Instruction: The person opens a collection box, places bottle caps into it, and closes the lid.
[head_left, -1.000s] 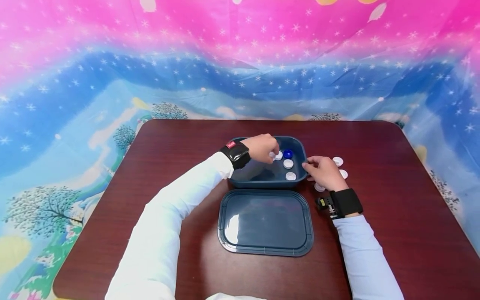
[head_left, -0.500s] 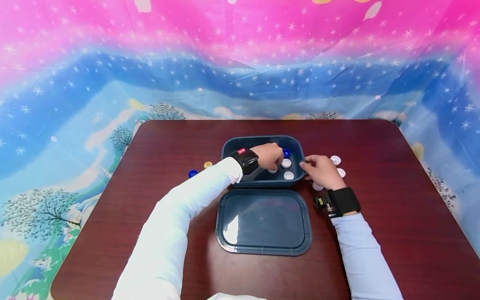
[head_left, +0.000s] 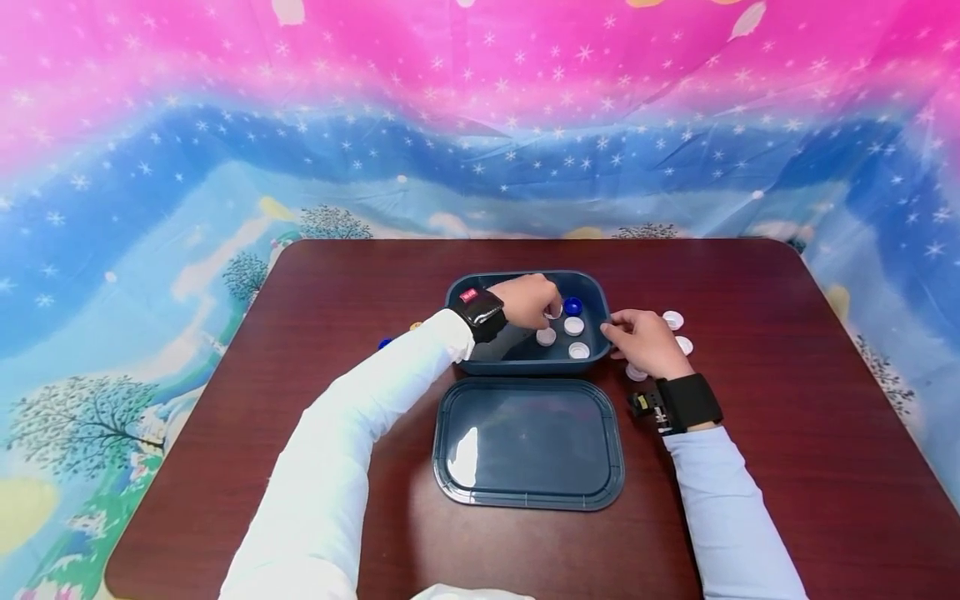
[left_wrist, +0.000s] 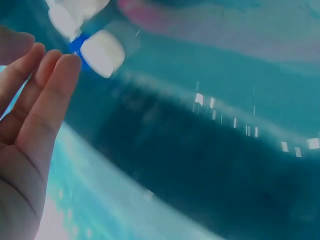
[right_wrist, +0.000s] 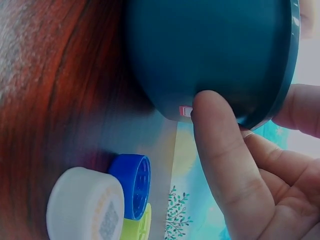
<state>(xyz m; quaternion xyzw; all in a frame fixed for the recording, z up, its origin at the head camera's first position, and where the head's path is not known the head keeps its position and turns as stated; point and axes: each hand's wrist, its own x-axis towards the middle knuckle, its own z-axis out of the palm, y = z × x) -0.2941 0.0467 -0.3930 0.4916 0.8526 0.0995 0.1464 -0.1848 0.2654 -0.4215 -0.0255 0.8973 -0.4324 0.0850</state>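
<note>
Left hand (head_left: 531, 302) at a white bottle cap (head_left: 556, 314), right hand (head_left: 647, 340) steadying the storage box (head_left: 536, 368)

Reaching down inside the dark plastic box, the left hand has its fingertips at the white cap, just beside an upturned dark-blue cap (head_left: 572, 307). Whether it pinches that cap or merely touches it, I cannot tell: the fingers cover part of it from above, and the left wrist view shows nothing plainly gripped. Three more white caps (head_left: 573, 326) lie near it on the box floor. The right hand holds the box by its right end, one digit along the outer wall and another at the rim.

By my reading, the step in hand is setting or straightening caps inside the box while the other hand keeps it from sliding. What the next move calls for is a light fingertip touch: the cap left flat, the fingers lifted straight up, and the blue neighbour not nudged.

Loose caps (head_left: 672, 320) lie on the table (head_left: 345, 283) near the right hand. A yellow cap (head_left: 416, 326) shows past the left sleeve (head_left: 360, 396). The box's lid (head_left: 528, 446) lies flat on the near side, off the box.
</note>
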